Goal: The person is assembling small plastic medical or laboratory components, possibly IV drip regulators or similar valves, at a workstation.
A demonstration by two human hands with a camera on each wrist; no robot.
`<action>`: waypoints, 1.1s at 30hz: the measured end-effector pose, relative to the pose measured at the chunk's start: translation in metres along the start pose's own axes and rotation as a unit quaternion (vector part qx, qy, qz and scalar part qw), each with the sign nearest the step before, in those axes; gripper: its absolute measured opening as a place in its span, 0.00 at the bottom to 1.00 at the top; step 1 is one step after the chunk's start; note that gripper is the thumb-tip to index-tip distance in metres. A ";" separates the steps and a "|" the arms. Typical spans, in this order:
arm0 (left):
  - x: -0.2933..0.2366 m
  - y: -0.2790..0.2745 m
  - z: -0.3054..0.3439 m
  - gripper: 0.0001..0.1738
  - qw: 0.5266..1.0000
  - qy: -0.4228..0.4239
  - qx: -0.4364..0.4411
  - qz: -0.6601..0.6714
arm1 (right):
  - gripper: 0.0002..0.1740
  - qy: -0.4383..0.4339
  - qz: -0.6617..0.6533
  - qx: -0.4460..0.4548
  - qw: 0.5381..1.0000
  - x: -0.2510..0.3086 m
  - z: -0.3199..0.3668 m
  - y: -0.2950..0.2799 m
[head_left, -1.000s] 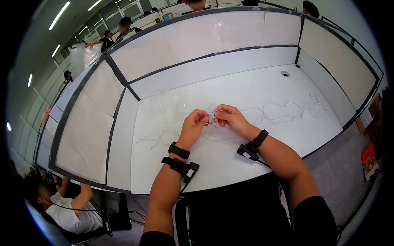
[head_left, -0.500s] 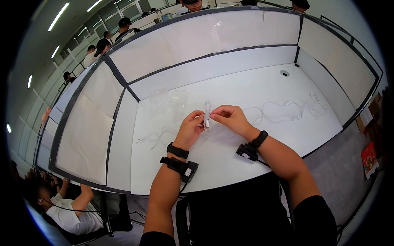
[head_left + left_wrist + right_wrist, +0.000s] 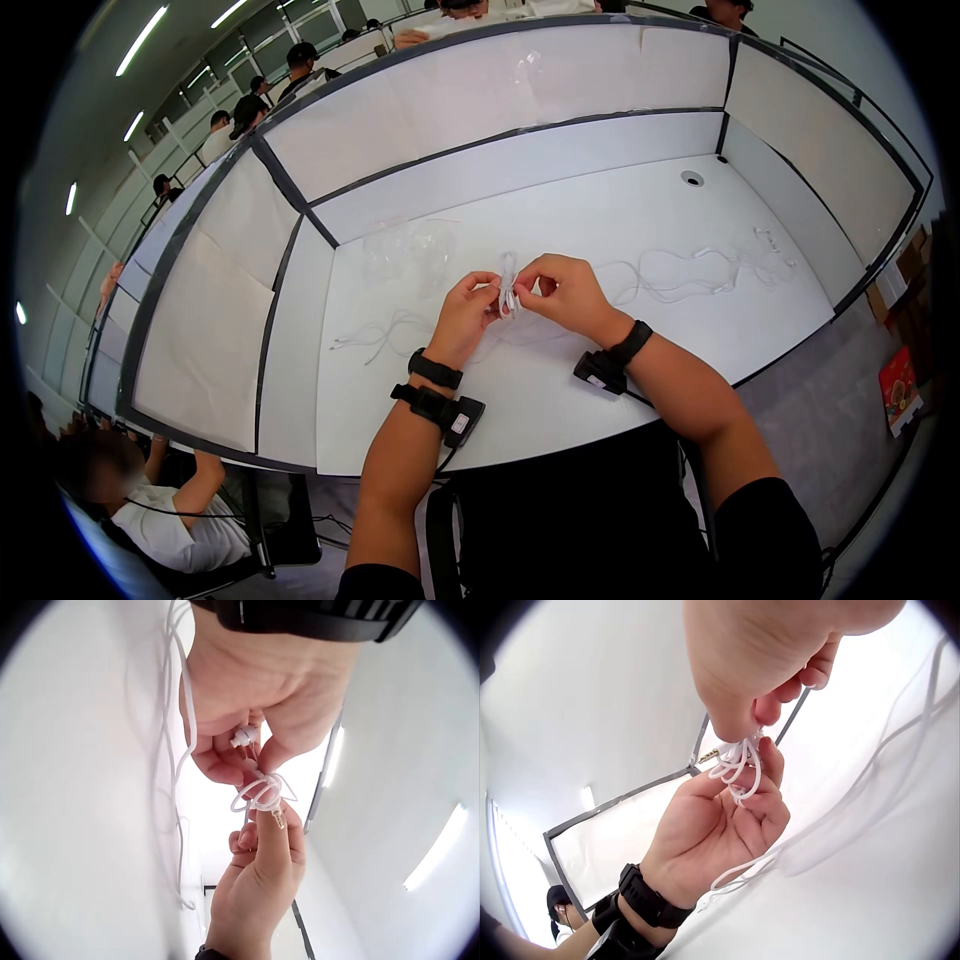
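Note:
A small looped bundle of white earphone cable (image 3: 508, 280) is held above the desk between both hands. The left hand (image 3: 463, 312) pinches it from the left side, and in the left wrist view a white earbud (image 3: 244, 736) shows near that palm. With thumb and index finger the right hand (image 3: 571, 295) pinches the bundle from the right. A gold-tipped plug (image 3: 709, 756) sticks out of the loops (image 3: 739, 769) in the right wrist view.
More white cables lie on the desk at right (image 3: 690, 286) and at left (image 3: 392, 330). A clear plastic bag (image 3: 410, 250) lies towards the back left. Pale partitions (image 3: 500, 90) surround the desk, with people beyond them.
The bundle, lower and bunched up a second ago, now stands upright with its loops visible. The right hand's fingers have curled more since half a second ago.

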State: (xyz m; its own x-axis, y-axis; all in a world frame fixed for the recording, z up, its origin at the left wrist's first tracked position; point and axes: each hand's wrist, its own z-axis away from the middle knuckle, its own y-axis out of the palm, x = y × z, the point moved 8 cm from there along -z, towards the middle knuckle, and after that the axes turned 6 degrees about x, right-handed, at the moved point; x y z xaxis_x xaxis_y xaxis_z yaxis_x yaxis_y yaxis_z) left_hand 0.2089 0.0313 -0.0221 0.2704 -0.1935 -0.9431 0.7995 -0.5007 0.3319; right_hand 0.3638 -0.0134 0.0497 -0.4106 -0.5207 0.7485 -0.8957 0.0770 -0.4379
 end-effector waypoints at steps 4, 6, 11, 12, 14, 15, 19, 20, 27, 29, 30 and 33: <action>-0.001 0.006 -0.001 0.12 1.000 -0.013 0.025 0.012 | 0.07 -0.001 0.000 -0.003 1.000 -0.003 0.001 0.001; -0.002 0.010 -0.002 0.15 0.999 -0.003 0.046 0.007 | 0.08 0.013 -0.012 -0.004 1.000 -0.010 0.000 0.002; -0.005 0.020 0.001 0.28 0.995 0.015 0.072 -0.070 | 0.05 0.049 -0.067 0.009 0.997 -0.020 0.001 0.004; -0.004 0.020 0.001 0.28 0.995 0.019 0.066 -0.072 | 0.04 0.051 -0.070 0.018 0.996 -0.023 0.000 0.007; -0.004 0.016 0.000 0.30 0.994 0.030 0.046 -0.093 | 0.04 0.065 -0.097 0.038 0.992 -0.026 0.001 0.012; -0.003 0.013 0.000 0.29 0.993 0.028 0.026 -0.109 | 0.04 0.068 -0.111 0.045 0.990 -0.027 0.001 0.015; -0.005 0.008 -0.001 0.24 0.994 0.040 0.008 -0.099 | 0.06 0.099 -0.144 0.051 0.983 -0.029 0.002 0.018; -0.005 0.008 -0.001 0.23 0.994 0.046 0.012 -0.099 | 0.07 0.102 -0.130 0.050 0.985 -0.028 0.003 0.017; -0.033 0.014 0.009 0.15 0.919 0.083 -0.074 -0.378 | 0.12 0.071 -0.003 0.009 0.997 -0.017 0.001 0.007; -0.037 0.018 0.012 0.15 0.911 0.095 -0.076 -0.394 | 0.13 0.062 0.028 0.005 0.998 -0.015 0.001 0.005; -0.038 0.020 0.012 0.15 0.899 0.117 -0.072 -0.416 | 0.13 0.062 0.039 0.005 0.997 -0.015 0.000 0.005; -0.035 0.023 0.012 0.18 0.897 0.121 -0.052 -0.423 | 0.13 0.080 0.054 0.015 0.995 -0.017 0.001 0.004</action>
State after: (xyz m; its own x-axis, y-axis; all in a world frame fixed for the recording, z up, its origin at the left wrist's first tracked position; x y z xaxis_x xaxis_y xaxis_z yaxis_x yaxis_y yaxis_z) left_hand 0.2115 0.0169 0.0188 -0.3575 0.4130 -0.8376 0.8161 -0.2978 -0.4952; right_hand 0.3678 -0.0047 0.0347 -0.5288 -0.3682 0.7648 -0.8400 0.0979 -0.5337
